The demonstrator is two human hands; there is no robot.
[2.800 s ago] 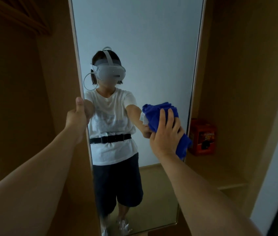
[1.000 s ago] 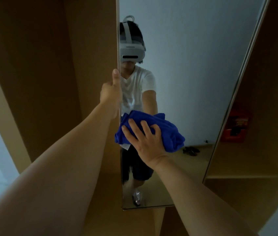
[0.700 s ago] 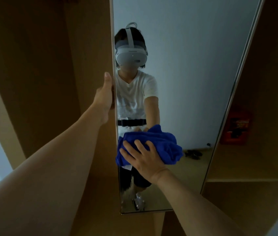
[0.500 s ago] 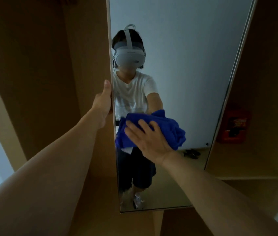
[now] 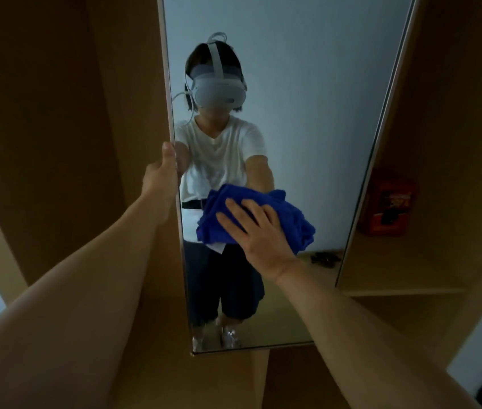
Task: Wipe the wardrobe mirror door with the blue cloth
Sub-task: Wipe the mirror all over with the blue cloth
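Since half a second ago the right hand [image 5: 259, 231] has slid the blue cloth [image 5: 287, 215] rightward across the mirror door [image 5: 307, 113], away from its left edge and nearer the middle of the glass. Nearly three seconds back the cloth was pressed beside the right edge instead.

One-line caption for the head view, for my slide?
Right hand presses blue cloth flat on mirror door while left hand grips its edge.

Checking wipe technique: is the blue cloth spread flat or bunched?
Bunched: blue cloth sits in crumpled folds under the right hand.
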